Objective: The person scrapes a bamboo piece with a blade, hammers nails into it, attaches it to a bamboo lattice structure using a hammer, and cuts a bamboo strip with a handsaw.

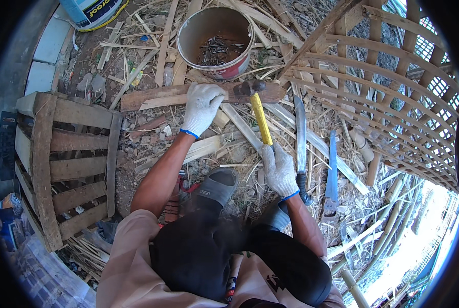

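My right hand, in a white knit glove with a blue cuff, is wrapped round the yellow handle of a hammer. The hammer's dark head lies over the right part of a brown wooden plank on the ground. My left hand, gloved the same way, rests at the plank's middle, its fingers closed in a pinch. Whatever is between those fingertips is too small to make out. A thin, pale strip lies along the plank, left of this hand.
Beyond the plank stands a bucket with nails in it. A machete and a handsaw lie at right. A woven bamboo lattice leans at upper right, a slatted wooden crate stands left. Bamboo scraps litter the ground.
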The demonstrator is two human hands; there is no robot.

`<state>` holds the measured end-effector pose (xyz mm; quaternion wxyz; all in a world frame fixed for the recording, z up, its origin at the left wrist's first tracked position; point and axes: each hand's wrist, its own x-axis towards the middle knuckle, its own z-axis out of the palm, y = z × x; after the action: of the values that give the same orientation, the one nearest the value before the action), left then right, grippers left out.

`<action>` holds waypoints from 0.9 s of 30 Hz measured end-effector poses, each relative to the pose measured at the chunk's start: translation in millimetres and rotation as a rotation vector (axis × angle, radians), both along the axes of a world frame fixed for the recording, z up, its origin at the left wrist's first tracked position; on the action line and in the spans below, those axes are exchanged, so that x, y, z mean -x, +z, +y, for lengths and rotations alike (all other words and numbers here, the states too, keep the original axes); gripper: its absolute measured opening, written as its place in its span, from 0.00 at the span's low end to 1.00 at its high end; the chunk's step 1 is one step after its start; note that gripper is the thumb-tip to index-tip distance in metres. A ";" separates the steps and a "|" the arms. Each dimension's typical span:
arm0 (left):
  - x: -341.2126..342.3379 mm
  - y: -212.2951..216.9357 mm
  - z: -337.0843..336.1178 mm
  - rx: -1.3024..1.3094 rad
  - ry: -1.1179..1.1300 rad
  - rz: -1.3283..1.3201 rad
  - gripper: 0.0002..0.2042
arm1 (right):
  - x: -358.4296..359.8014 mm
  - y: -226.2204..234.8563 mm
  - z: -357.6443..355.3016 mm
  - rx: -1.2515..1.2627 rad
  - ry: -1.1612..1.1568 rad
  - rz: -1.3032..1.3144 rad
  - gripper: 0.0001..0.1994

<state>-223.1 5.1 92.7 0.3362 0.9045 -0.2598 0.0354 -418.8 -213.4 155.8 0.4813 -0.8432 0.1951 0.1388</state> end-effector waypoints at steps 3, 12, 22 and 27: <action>0.7 -0.6 -3.5 -0.024 0.003 -0.007 0.07 | -13.1 21.4 -0.4 0.135 0.076 -0.047 0.18; 3.9 -7.8 -7.7 0.016 0.028 -0.069 0.06 | -18.6 1.7 9.7 0.273 0.141 0.016 0.17; 0.3 -9.7 -1.9 0.031 0.044 0.050 0.05 | -26.1 -0.6 17.5 0.258 0.172 0.033 0.16; 1.2 -3.5 -5.8 0.025 0.023 -0.011 0.07 | -18.6 4.6 17.9 0.169 0.098 -0.038 0.19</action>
<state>-224.3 -0.7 89.2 0.3457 0.9030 -0.2506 0.0478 -400.2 -195.5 160.4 0.4048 -0.8918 0.1556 0.1292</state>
